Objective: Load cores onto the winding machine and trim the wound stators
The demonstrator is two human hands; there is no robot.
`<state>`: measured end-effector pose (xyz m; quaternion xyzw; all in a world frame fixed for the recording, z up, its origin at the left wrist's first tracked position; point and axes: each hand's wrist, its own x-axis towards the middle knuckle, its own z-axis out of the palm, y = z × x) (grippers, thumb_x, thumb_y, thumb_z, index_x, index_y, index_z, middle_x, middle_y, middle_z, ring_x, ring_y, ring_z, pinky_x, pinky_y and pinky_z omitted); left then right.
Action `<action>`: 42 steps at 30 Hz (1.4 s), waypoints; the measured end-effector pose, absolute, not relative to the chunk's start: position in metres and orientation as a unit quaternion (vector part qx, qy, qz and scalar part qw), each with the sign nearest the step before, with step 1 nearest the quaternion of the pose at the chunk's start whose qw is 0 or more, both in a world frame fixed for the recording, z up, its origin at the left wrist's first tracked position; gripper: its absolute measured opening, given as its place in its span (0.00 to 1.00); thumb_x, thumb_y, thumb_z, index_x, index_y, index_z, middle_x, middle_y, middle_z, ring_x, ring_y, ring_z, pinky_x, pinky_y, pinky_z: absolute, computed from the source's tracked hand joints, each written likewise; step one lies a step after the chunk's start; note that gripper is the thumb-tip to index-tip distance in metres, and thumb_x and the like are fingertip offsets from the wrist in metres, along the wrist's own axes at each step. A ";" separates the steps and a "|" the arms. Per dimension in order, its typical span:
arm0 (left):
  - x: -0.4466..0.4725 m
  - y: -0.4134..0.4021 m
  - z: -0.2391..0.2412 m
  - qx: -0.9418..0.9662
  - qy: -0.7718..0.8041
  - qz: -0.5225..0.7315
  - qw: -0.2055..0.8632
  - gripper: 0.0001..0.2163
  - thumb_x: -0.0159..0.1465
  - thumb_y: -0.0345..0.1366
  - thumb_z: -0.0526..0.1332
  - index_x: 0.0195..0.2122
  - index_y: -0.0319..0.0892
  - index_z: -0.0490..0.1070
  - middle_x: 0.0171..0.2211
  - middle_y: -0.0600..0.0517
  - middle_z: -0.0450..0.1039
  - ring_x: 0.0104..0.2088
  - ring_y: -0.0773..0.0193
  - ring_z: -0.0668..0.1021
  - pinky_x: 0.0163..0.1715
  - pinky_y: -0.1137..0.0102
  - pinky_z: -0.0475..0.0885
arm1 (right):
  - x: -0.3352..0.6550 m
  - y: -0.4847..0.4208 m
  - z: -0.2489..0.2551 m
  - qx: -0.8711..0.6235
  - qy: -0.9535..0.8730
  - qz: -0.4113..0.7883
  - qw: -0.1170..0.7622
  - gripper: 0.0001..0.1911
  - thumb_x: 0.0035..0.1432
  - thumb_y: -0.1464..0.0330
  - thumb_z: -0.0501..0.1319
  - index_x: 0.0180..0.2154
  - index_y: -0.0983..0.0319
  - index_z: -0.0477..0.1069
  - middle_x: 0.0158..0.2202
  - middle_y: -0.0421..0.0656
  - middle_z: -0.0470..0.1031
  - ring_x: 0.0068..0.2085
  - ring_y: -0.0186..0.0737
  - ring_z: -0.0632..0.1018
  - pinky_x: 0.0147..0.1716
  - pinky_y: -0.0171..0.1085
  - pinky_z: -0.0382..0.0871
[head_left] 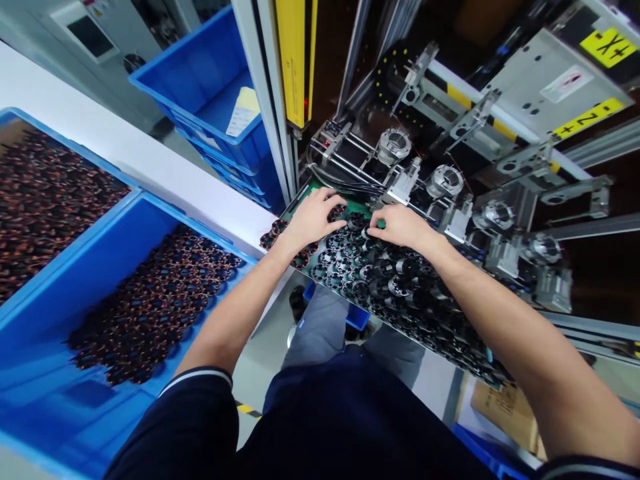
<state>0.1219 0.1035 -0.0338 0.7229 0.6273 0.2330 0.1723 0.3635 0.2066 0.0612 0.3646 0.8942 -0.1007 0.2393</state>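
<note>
My left hand point(314, 217) is over the far left part of the work surface, thumb and fingers curved round a dark motor stator point(337, 213) with copper windings. To its right, my right hand point(399, 225) is closed, thumb and forefinger bent together at the edge of the black parts; whatever it pinches is too small to make out. Rows of bare black stator cores point(360, 267) cover the surface below both hands. Several copper-wound stators point(274, 235) lie at its left end, beside my left wrist. A strip of green surface point(357, 205) shows between the hands.
Beyond the hands stands a machine with several round metal fixtures point(394, 145) in a row. A yellow sensor bar point(297, 63) rises on an aluminium post. On the left, a blue bin point(35, 347) holds many wound stators; stacked blue crates point(200, 73) stand behind.
</note>
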 end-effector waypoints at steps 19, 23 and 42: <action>0.186 0.129 0.028 0.687 0.583 0.386 0.199 0.20 0.75 0.49 0.74 0.64 0.49 0.80 0.61 0.48 0.88 0.62 0.52 0.86 0.69 0.57 0.82 | 0.463 0.169 0.116 0.467 0.873 -0.128 -0.061 0.13 0.79 0.58 0.66 0.54 0.60 0.78 0.56 0.52 0.82 0.50 0.48 0.84 0.55 0.42 0.80; 0.206 0.173 0.055 0.701 0.560 0.406 0.175 0.31 0.70 0.54 0.78 0.70 0.48 0.78 0.61 0.48 0.88 0.60 0.51 0.88 0.69 0.56 0.83 | 0.519 0.187 0.136 0.578 0.779 -0.158 -0.182 0.32 0.70 0.55 0.75 0.68 0.60 0.72 0.58 0.51 0.83 0.42 0.43 0.83 0.47 0.38 0.81; 0.226 0.240 0.003 0.676 0.567 0.443 0.159 0.37 0.58 0.69 0.82 0.56 0.45 0.85 0.52 0.44 0.88 0.55 0.47 0.84 0.67 0.50 0.82 | 0.577 0.235 0.046 0.551 0.756 -0.189 -0.298 0.28 0.54 0.55 0.79 0.54 0.60 0.85 0.46 0.49 0.85 0.39 0.49 0.83 0.58 0.56 0.82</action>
